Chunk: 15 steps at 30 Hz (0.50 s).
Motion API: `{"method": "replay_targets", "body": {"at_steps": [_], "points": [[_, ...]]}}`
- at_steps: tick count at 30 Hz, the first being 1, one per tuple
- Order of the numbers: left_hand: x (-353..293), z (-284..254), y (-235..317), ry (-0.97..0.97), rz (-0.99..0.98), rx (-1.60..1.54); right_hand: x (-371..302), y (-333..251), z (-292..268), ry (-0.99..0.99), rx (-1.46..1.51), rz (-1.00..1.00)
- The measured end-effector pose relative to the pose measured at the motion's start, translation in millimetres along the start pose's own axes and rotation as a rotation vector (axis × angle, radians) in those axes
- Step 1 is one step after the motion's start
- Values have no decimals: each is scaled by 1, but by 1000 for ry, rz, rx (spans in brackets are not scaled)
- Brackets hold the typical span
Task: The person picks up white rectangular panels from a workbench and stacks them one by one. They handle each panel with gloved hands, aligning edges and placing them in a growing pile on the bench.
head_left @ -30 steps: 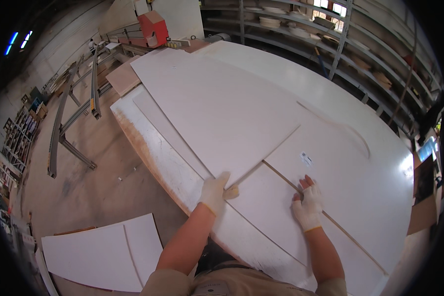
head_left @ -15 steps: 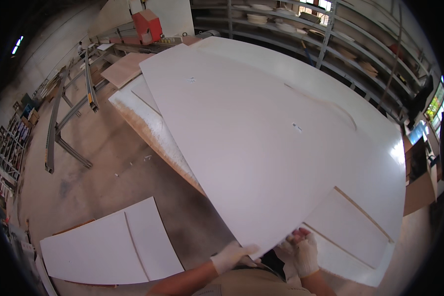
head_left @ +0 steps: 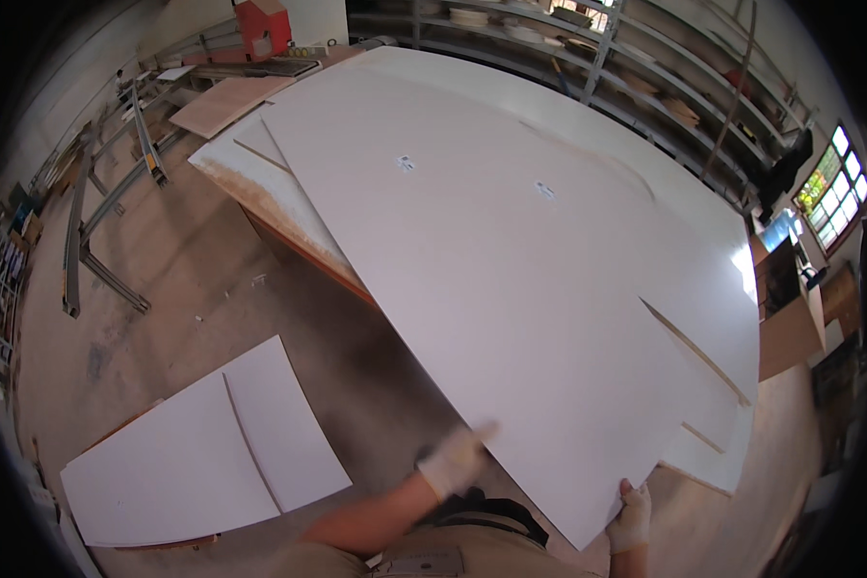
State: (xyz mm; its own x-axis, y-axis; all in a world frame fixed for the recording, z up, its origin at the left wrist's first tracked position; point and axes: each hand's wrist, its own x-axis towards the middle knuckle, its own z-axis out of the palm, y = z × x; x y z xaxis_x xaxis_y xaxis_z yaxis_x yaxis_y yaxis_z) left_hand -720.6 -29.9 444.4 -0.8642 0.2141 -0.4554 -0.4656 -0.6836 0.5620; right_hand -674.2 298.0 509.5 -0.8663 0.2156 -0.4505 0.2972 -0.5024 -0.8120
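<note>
The board (head_left: 511, 308) lies partly over the counter (head_left: 260, 197), near corner overhanging; the right hand (head_left: 631, 512) has its grip closed on the edge, the left hand's (head_left: 455, 460) I cannot tell; a slip could drop this corner

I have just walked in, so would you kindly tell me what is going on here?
A person wearing gloves is handling a large white board. The right hand grips its near end; the left hand, blurred, is at its left edge. The board lies across a table, its near corner jutting out past it. White panels lie apart at lower left.
</note>
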Motion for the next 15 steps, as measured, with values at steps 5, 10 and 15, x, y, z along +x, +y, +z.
{"method": "replay_targets", "body": {"at_steps": [5,10,15], "points": [[55,-48,92,88,421,-295,-43,-13,-120,134,-136,-8],[49,-49,92,132,486,-251,-71,-32,-210,301,-16,252],[32,-31,8,208,462,-263,-72,-54,-266,386,-7,135]]}}
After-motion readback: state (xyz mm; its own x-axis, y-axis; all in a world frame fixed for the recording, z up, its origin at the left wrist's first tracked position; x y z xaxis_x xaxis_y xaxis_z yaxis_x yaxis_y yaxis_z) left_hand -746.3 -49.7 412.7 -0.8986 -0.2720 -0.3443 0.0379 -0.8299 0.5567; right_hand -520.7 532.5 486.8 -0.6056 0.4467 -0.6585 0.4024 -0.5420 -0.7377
